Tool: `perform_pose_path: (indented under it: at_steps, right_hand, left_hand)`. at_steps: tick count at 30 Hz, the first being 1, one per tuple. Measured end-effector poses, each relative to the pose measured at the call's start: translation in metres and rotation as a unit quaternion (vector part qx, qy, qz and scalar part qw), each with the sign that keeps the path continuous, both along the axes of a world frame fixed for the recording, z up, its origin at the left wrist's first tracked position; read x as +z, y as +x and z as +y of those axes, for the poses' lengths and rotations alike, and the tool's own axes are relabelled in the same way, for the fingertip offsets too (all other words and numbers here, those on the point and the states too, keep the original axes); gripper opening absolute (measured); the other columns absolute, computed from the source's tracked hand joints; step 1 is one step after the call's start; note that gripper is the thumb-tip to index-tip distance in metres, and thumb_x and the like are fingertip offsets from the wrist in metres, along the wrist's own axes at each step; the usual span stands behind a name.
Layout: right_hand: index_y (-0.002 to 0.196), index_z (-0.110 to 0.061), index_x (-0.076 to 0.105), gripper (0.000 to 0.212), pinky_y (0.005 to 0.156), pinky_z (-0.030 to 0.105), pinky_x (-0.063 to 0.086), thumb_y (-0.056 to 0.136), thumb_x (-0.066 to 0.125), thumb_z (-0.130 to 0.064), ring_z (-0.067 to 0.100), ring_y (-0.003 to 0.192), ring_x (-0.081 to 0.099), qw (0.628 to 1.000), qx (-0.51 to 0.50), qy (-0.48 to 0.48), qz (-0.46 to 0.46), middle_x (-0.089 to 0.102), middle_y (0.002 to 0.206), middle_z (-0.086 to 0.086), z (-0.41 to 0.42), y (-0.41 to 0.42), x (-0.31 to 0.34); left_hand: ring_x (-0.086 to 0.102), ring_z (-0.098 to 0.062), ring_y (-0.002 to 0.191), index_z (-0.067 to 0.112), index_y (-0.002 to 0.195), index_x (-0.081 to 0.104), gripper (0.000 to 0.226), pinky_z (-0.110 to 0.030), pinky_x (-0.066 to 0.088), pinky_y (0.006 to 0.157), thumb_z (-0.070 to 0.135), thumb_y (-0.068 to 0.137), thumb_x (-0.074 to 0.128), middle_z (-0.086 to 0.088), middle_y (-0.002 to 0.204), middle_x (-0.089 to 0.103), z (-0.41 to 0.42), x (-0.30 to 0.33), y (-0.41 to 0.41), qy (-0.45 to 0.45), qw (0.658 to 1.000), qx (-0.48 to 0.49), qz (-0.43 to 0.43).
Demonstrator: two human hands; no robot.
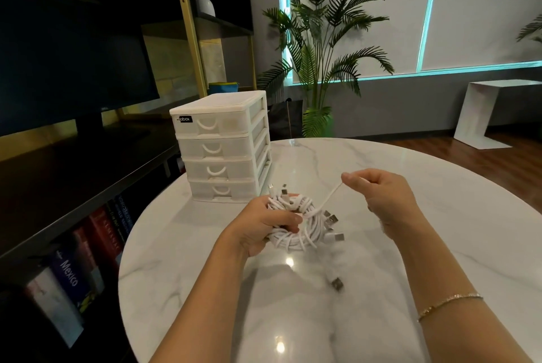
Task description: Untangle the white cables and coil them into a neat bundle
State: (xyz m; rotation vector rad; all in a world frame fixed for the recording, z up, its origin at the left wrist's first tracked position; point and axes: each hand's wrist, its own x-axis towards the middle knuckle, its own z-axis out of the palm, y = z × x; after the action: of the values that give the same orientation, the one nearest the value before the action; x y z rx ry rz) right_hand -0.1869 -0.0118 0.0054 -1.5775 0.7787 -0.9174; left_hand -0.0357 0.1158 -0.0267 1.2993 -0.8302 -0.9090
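Fingers (289,217) of my left hand (261,227) curl round the coiled white cables (296,227) above the marble counter (425,201), my right hand (381,201) pinching one loose strand (330,196) taut, drawer unit (223,147) behind.

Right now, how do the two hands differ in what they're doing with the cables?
The left hand grips the whole coil; the right hand pinches just one strand. The left hand sits lower and nearer the camera; the right hand is raised, drawing its strand up from the coil. Both hold white cable above the table.
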Motion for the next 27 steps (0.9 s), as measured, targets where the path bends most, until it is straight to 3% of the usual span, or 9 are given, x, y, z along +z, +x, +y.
perform_pose_path:
  at_steps: [4,7,9,12,18,20,22,25,27]
  right_hand:
    - [0.077,-0.013,0.07,0.008,0.061,0.022,0.038,0.077,0.074,-0.021,0.009,0.072,0.053,0.998,0.055,0.034,0.024,0.066,0.079,-0.003,0.004,0.001,-0.003]
    - [0.075,-0.011,0.069,0.004,0.059,0.027,0.04,0.079,0.07,-0.011,0.02,0.065,0.05,0.989,0.112,0.083,0.048,0.064,0.072,0.006,0.006,0.004,-0.008]
    - [0.074,-0.004,0.066,0.016,0.054,0.028,0.037,0.082,0.058,0.008,0.02,0.058,0.046,0.979,0.159,0.094,0.087,0.058,0.067,0.012,0.008,0.009,-0.016]
    - [0.071,0.001,0.058,0.029,0.054,0.028,0.035,0.086,0.042,0.019,0.019,0.055,0.043,0.969,0.19,0.106,0.116,0.051,0.066,0.013,0.009,0.02,-0.031]
    - [0.073,-0.006,0.062,0.026,0.045,0.021,0.043,0.092,0.05,0.006,0.012,0.051,0.051,0.954,0.251,0.111,0.117,0.058,0.062,0.005,0.006,0.026,-0.036]
    - [0.07,-0.009,0.063,0.024,0.051,0.023,0.048,0.089,0.056,0.004,0.014,0.057,0.054,0.958,0.229,0.101,0.14,0.06,0.062,0.004,0.005,0.026,-0.035]
    - [0.072,-0.011,0.064,0.017,0.06,0.027,0.046,0.084,0.062,0.001,0.016,0.063,0.053,0.977,0.127,0.063,0.159,0.06,0.067,0.004,0.0,0.026,-0.034]
    - [0.085,-0.016,0.066,0.01,0.065,0.026,0.042,0.079,0.07,-0.008,0.013,0.072,0.055,0.996,-0.051,0.032,0.065,0.061,0.079,0.001,-0.004,0.023,-0.029]
    - [0.077,-0.02,0.065,0.009,0.064,0.026,0.044,0.078,0.072,-0.016,0.013,0.073,0.055,0.998,-0.062,-0.023,0.008,0.061,0.078,0.001,0.004,0.022,-0.022]
  left_hand:
    - [0.062,-0.012,0.055,0.015,0.068,0.075,0.026,-0.023,0.053,0.057,-0.005,0.062,0.06,-0.003,0.063,0.066,0.003,0.003,-0.009,-0.064,0.994,-0.084,0.02]
    - [0.068,-0.019,0.079,0.013,0.083,0.077,0.031,-0.03,0.057,0.075,-0.001,0.058,0.065,-0.009,0.086,0.071,0.0,0.003,-0.012,-0.12,0.984,-0.116,0.06]
    - [0.068,-0.023,0.092,0.011,0.091,0.075,0.034,-0.034,0.055,0.085,0.002,0.06,0.066,-0.014,0.099,0.07,-0.002,0.004,-0.016,-0.145,0.978,-0.128,0.074]
    - [0.069,-0.022,0.084,0.011,0.088,0.07,0.026,-0.032,0.057,0.077,0.0,0.066,0.062,-0.009,0.088,0.071,-0.006,0.003,-0.019,-0.151,0.982,-0.105,0.051]
    - [0.066,-0.016,0.069,0.01,0.092,0.062,0.023,-0.026,0.055,0.066,0.005,0.07,0.059,-0.004,0.077,0.069,-0.01,0.003,-0.021,-0.128,0.99,-0.054,0.03]
    - [0.065,-0.014,0.065,0.01,0.091,0.061,0.021,-0.026,0.054,0.063,0.007,0.07,0.062,-0.003,0.075,0.068,-0.011,0.002,-0.021,-0.121,0.991,-0.038,0.037]
    - [0.064,-0.017,0.065,0.008,0.094,0.061,0.024,-0.027,0.051,0.063,0.01,0.071,0.068,-0.005,0.074,0.067,-0.015,-0.002,-0.017,-0.1,0.994,0.038,0.016]
    - [0.066,-0.02,0.071,0.008,0.104,0.061,0.028,-0.026,0.05,0.059,0.007,0.078,0.071,-0.01,0.085,0.069,-0.021,-0.009,-0.011,-0.069,0.978,0.198,0.016]
    - [0.067,-0.018,0.07,0.007,0.108,0.06,0.031,-0.023,0.051,0.052,0.004,0.079,0.069,-0.01,0.089,0.069,-0.023,-0.011,-0.009,-0.074,0.966,0.241,0.054]
